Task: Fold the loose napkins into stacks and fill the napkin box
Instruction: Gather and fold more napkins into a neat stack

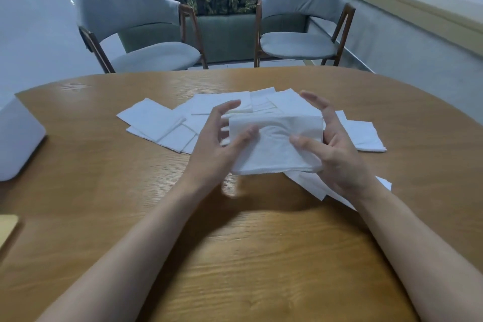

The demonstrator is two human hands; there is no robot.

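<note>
Where we sit at the wooden table (261, 256), item one is a folded stack of white napkins (274, 149), held just above the tabletop between our two hands. Left hand (217, 144): thumb laid on the stack's top near its left edge, forefinger spread beyond it, the other fingers blurred at its side. Right hand (337, 154): thumb pressed on the stack's top near its right edge, palm against that edge, fingers reaching along the far side. Item two, loose napkins (154, 120): flat white squares overlapping on the table behind, beside and beneath the stack. Item three, a white box (18, 138): well apart at the table's left edge, partly out of view. Beyond the table, two grey chairs (136, 21) with dark wooden legs.
</note>
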